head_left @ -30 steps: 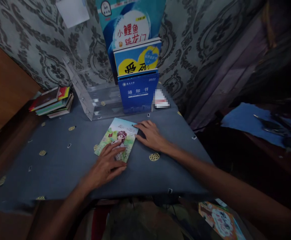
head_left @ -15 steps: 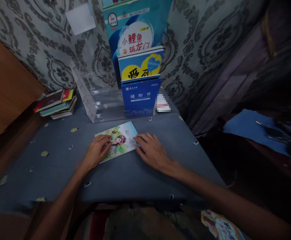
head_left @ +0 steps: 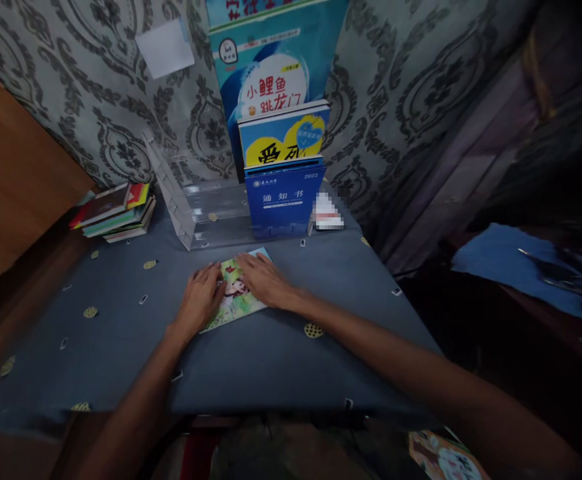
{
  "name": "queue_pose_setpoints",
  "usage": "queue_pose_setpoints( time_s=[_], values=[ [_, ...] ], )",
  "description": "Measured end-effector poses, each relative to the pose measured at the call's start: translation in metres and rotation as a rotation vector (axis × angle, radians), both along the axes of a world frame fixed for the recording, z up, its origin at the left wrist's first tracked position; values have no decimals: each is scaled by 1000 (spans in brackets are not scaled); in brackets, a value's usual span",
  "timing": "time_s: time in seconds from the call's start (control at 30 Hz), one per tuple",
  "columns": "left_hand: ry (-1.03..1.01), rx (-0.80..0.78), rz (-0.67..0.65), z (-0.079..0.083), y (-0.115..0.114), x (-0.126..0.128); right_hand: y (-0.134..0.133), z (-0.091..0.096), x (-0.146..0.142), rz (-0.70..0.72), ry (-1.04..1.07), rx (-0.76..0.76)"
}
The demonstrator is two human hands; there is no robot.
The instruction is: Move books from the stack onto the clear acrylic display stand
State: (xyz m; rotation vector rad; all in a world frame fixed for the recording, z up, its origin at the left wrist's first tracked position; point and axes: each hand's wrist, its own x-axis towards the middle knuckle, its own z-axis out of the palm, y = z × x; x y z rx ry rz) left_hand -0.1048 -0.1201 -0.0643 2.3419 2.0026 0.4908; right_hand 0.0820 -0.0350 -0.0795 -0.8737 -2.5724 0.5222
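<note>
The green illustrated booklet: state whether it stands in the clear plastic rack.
No, the booklet lies on the blue-grey tablecloth, under the left hand and right hand.

Cloth-covered table (head_left: 251, 373), grey-blue; on it: flat illustrated booklet (head_left: 243, 305), clear rack (head_left: 171, 200), uneven book stack (head_left: 117, 215) toward left.

A white sheet (head_left: 165, 48) is hanging against the grey patterned wallpaper (head_left: 115, 87), with an orange-brown panel (head_left: 15, 187) standing at far left. At right, a purplish drape (head_left: 451, 160) is hanging, and a blue cloth (head_left: 495, 257) is lying beneath a dark object (head_left: 555, 272) too blurred to identify.
</note>
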Motion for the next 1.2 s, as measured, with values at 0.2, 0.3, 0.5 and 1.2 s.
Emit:
queue_pose_setpoints(
  time_s=[0.2, 0.3, 0.5, 1.2],
  values=[
    [-2, -42, 5, 5, 2, -1, 16, -7, 42, -136, 20, -80],
    [46, -49, -20, 8, 0, -1, 16, -13, 52, -108, 45, -70],
    [242, -103, -167, 12, -23, 17, 19, -21, 55, -83, 124, -81],
    [383, -281, -133, 48, -30, 43, 25, -2, 64, -184, 508, -404]
  ],
)
